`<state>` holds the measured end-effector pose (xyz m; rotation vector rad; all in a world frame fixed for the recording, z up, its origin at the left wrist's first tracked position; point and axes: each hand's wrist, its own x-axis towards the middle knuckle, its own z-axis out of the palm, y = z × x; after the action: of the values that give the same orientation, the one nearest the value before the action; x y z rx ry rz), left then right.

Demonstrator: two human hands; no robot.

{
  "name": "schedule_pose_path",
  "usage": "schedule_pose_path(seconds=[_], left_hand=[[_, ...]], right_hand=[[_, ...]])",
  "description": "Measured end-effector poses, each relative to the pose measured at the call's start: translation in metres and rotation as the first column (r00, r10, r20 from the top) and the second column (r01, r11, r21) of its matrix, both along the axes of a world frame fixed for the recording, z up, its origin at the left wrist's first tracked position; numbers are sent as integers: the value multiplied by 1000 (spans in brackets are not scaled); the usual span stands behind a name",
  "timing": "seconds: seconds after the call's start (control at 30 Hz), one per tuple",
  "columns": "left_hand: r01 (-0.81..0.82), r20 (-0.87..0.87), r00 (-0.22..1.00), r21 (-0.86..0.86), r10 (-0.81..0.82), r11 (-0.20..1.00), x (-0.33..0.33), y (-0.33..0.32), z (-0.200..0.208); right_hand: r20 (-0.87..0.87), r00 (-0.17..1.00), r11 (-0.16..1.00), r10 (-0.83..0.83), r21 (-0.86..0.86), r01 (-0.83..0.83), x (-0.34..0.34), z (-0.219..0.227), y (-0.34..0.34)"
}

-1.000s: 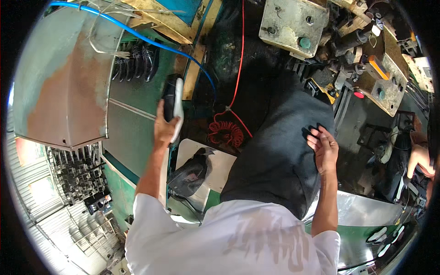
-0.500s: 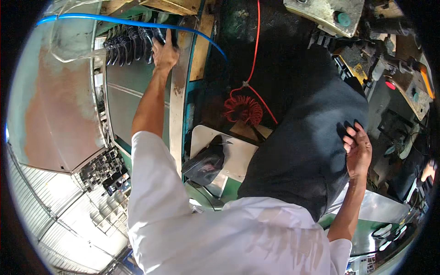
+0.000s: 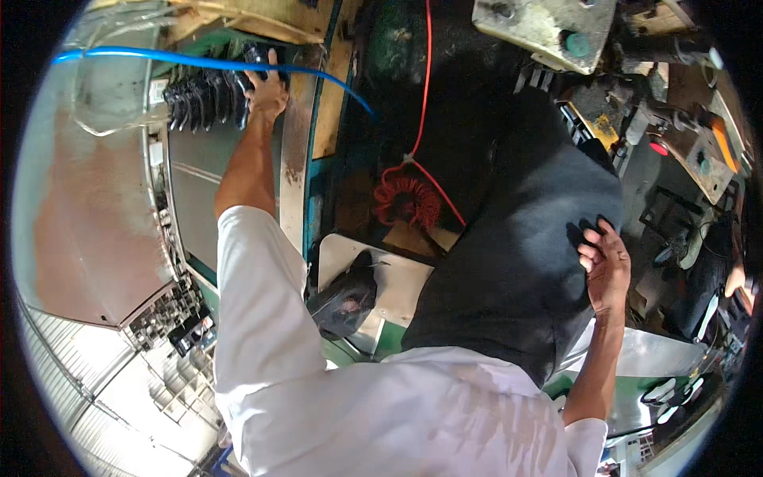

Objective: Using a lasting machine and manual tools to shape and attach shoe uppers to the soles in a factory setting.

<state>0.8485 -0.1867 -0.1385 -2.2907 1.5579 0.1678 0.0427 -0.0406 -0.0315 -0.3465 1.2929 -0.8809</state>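
Observation:
My left hand [image 3: 269,97] is stretched out at the far left. Its fingers close around a glossy black curved part [image 3: 256,54] at the right end of a row. More of these black curved parts [image 3: 205,99] stand side by side to the left of the hand, on a grey-green surface [image 3: 214,163]. Part of the grip lies behind a blue hose, so its detail is hard to make out. My right hand [image 3: 608,266] rests beside my dark trouser leg [image 3: 509,262], fingers loosely bent and apart, with nothing in them.
The blue hose [image 3: 179,56] crosses before my left hand. A red coiled air hose [image 3: 407,200] hangs at centre. A black bag [image 3: 346,298] lies on a pale board [image 3: 397,290]. A control box with a green button [image 3: 548,28] is far right. Another person's hand [image 3: 737,282] shows at the right edge.
The whole view has shifted a little, so most things sit slightly further left. My left hand stays at the row's end; my right hand stays by my leg.

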Motion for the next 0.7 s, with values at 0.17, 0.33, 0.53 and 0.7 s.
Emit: schedule_pose_path(seconds=[0.17, 0.33, 0.53, 0.7], left_hand=[[-46, 123, 992, 173, 25, 984, -51, 11, 21], [134, -87, 988, 56, -129, 989, -212, 58, 67], [399, -458, 462, -657, -759, 639, -460, 94, 93], [508, -551, 174, -660, -816, 554, -608, 97, 72]], right_hand=[[88, 993, 994, -83, -68, 89, -6, -5, 17], [60, 987, 978, -146, -144, 154, -15, 4, 40], [-401, 903, 960, -154, -279, 40, -106, 0, 137], [-973, 184, 961, -139, -88, 263, -213, -16, 350]])
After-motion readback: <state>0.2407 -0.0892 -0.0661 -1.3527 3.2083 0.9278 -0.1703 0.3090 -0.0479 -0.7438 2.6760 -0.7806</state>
